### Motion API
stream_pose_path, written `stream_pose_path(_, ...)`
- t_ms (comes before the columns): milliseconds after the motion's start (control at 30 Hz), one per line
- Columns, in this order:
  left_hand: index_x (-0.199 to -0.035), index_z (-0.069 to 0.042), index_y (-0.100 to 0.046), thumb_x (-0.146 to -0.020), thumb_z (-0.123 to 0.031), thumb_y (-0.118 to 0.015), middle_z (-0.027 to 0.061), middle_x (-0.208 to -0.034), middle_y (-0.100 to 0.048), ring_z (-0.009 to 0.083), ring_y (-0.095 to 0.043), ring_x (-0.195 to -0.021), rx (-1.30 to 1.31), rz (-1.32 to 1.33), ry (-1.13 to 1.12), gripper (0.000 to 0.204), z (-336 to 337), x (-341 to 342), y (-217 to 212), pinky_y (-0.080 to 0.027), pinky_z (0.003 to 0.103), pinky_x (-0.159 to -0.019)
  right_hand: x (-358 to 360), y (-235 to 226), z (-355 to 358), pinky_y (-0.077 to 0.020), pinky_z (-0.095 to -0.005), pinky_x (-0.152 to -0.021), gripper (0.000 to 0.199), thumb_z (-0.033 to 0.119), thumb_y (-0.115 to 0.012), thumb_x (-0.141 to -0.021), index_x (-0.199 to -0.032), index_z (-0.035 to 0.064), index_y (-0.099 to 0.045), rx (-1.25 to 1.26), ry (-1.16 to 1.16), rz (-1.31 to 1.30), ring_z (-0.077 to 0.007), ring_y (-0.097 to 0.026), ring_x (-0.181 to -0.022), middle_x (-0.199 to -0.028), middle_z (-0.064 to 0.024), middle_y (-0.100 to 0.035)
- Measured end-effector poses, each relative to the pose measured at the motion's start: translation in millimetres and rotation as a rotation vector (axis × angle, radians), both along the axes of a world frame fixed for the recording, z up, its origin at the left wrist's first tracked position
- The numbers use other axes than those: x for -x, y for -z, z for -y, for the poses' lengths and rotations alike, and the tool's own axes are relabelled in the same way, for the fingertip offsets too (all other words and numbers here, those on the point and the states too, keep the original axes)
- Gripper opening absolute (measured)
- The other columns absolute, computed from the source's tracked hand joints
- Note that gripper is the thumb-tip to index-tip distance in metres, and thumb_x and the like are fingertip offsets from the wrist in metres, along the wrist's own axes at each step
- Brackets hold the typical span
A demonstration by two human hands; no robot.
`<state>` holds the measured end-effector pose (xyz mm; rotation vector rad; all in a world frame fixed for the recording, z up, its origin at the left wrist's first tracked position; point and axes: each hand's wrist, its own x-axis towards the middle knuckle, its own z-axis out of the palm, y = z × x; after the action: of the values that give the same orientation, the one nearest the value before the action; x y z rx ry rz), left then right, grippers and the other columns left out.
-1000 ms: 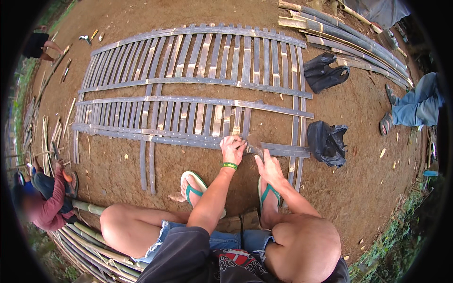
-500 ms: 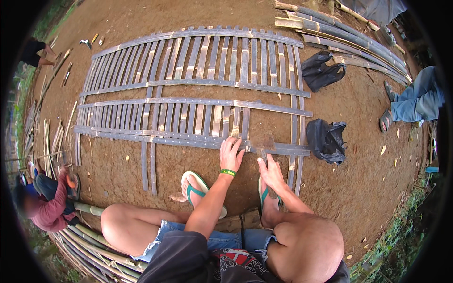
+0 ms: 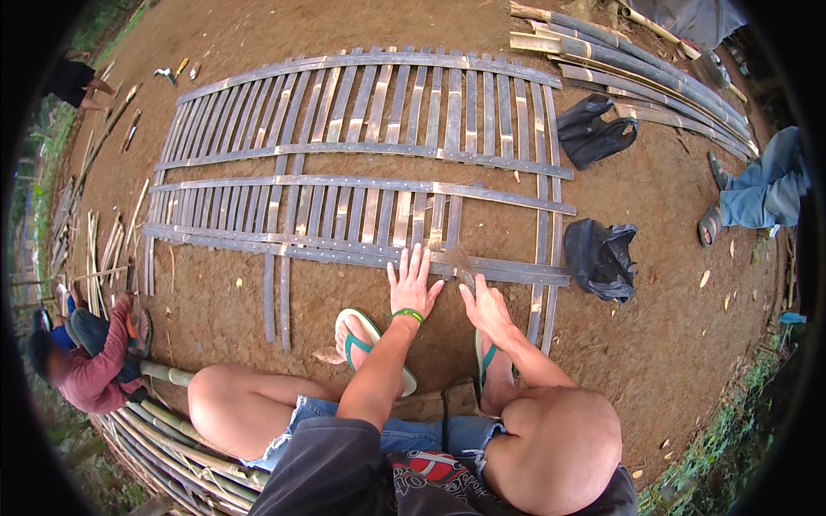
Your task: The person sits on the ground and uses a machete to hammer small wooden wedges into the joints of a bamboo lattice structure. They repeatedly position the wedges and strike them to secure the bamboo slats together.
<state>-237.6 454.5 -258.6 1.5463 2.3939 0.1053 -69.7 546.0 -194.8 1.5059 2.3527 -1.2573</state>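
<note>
My left hand point(image 3: 414, 288) lies with fingers spread at the near rail point(image 3: 344, 255) of the lower slatted bamboo panel point(image 3: 284, 211), fingertips by the base of the last slats. It grips nothing that I can see. Just to its right, my right hand point(image 3: 487, 307) is closed around the handle of a hammer point(image 3: 462, 265). The hammer's brownish head is blurred by motion and hangs over the same rail. Beyond lies a second slatted bamboo panel point(image 3: 366, 153). Long crosspieces point(image 3: 551, 249) run under both panels. Whether a nail is under the hammer cannot be made out.
Black plastic bags point(image 3: 600, 260) rest right of the panels. Split bamboo poles point(image 3: 637, 64) lie at the far right, near a standing person's legs point(image 3: 761, 189). At left, a person point(image 3: 99, 361) sits by a bamboo pile point(image 3: 181, 447). Small tools point(image 3: 172, 73) lie at the far left.
My left hand has flattened and spread its fingers, moving slightly left and nearer to me. The hammer has swung, its head now closer to the left hand's fingers. The view has shifted a little.
</note>
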Motion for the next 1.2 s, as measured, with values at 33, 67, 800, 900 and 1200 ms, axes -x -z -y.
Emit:
stream_pose_path(33, -0.165, -0.019, -0.023, -0.098, -0.057, -0.053, 0.0037, -0.172, -0.016, 0.0299, -0.014, -0.158, 0.007, 0.003, 0.004, 0.083, 0, -3, 0, -0.012, 0.06, -0.125, -4, 5, -3, -0.0524, -0.0592, -0.072, 0.047, 0.031, -0.057, -0.102, -0.137, 0.0, -0.049, -0.016, 0.038, -0.059, -0.0524, -0.067, -0.084, -0.086, -0.0343, -0.068)
stream_pose_path(67, -0.165, -0.019, -0.023, -0.098, -0.058, -0.053, 0.0035, -0.172, -0.016, 0.0297, -0.014, -0.158, 0.018, -0.004, -0.006, 0.083, 1, 1, 0, -0.012, 0.06, -0.125, 2, -1, -10, -0.0529, -0.0584, -0.073, 0.047, 0.031, -0.057, -0.102, -0.137, -0.0001, -0.05, -0.042, 0.054, -0.126, -0.0526, -0.067, -0.084, -0.086, -0.0339, -0.068)
stream_pose_path(800, -0.164, -0.027, -0.025, -0.1, -0.064, -0.044, 0.0089, -0.173, -0.01, 0.0332, -0.01, -0.159, 0.043, 0.073, -0.194, 0.077, -11, 91, 0, -0.005, 0.064, -0.124, 19, -133, -38, -0.0525, -0.0466, -0.07, 0.043, 0.041, -0.06, -0.102, -0.106, -0.0026, -0.061, -0.043, 0.132, -0.205, -0.0337, -0.066, -0.072, -0.077, -0.022, -0.066)
stream_pose_path(900, -0.165, -0.028, -0.023, -0.099, -0.066, -0.046, 0.0079, -0.173, -0.009, 0.033, -0.008, -0.159, 0.066, 0.073, -0.161, 0.079, -16, 82, -3, -0.004, 0.064, -0.124, 15, -60, 15, -0.0524, -0.054, -0.087, 0.047, 0.041, -0.06, -0.101, -0.118, -0.0028, -0.062, 0.014, 0.403, -0.121, -0.0518, -0.066, -0.1, -0.1, -0.0325, -0.07)
stream_pose_path(1200, -0.165, -0.029, -0.023, -0.098, -0.065, -0.049, 0.0069, -0.174, -0.008, 0.0332, -0.006, -0.159, 0.064, 0.015, -0.167, 0.08, -11, 90, 3, -0.005, 0.065, -0.124, 53, -63, 52, -0.0536, -0.0541, -0.081, 0.043, 0.034, -0.061, -0.101, -0.117, -0.006, -0.062, -0.096, 0.55, -0.198, -0.0503, -0.069, -0.091, -0.093, -0.0322, -0.07)
